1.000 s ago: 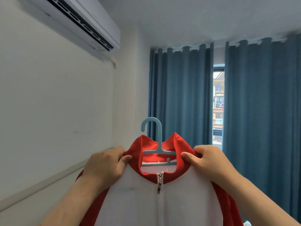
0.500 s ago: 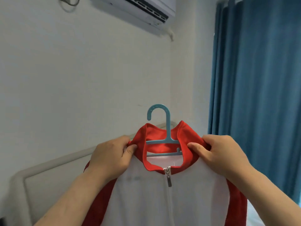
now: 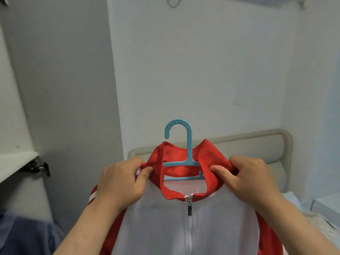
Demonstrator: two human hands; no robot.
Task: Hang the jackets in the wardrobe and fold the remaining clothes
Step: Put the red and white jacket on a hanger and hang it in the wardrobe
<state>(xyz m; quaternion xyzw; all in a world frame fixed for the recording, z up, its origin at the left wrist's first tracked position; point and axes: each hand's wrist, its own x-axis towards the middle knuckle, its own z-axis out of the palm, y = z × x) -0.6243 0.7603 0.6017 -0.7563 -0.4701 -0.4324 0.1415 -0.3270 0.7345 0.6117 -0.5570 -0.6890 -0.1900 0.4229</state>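
— What is held up in front of the wall?

— A white jacket (image 3: 185,227) with a red collar and red sleeves is held up at chest height, already fitted on a blue hanger (image 3: 181,159). The hook is seen above the collar, upright and touching nothing.

— How are the hands placed?

— The left hand (image 3: 122,183) is closed on the left shoulder of the jacket, the red fabric pinched between thumb and curled fingers. The right hand (image 3: 246,179) is closed on the right shoulder in the same way, thumb on the front of the collar.

— Is the zip done up?

— It is closed to the base of the collar, with the dark pull hanging just below.

— What else is seen?

— A padded headboard (image 3: 272,144) is seen behind the jacket, against the wall. A blue garment (image 3: 24,234) lies at the lower left, and a white shelf edge with a dark metal fitting (image 3: 37,167) is seen above it.
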